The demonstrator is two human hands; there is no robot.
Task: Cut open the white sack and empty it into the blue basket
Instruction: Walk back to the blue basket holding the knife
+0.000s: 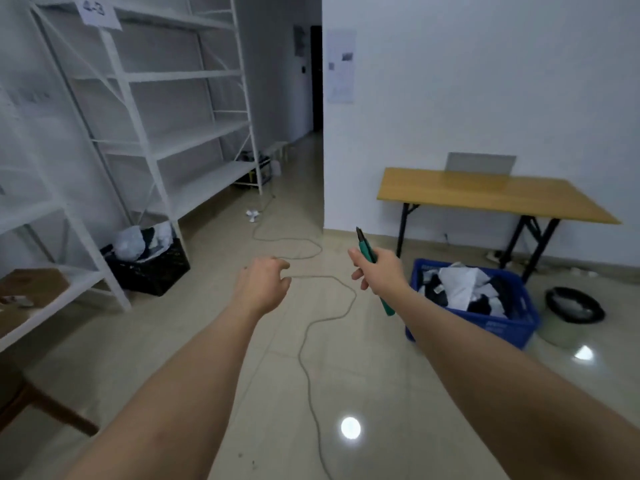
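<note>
My right hand (379, 270) grips a green-handled knife (366, 247) with its dark blade pointing up and away, held in the air left of the blue basket. My left hand (265, 287) hangs empty at mid-frame, fingers loosely curled and apart. The blue basket (498, 327) stands on the floor at the right, beside the table legs, holding white and black packages (462, 285). No white sack shows as a separate object in this view.
A wooden folding table (485, 195) stands against the right wall behind the basket. White shelving (166, 140) lines the left side, with a black crate (152, 268) of bags at its foot. A grey cable (311, 327) snakes across the tiled floor. A black-rimmed bin (573, 306) sits right of the basket.
</note>
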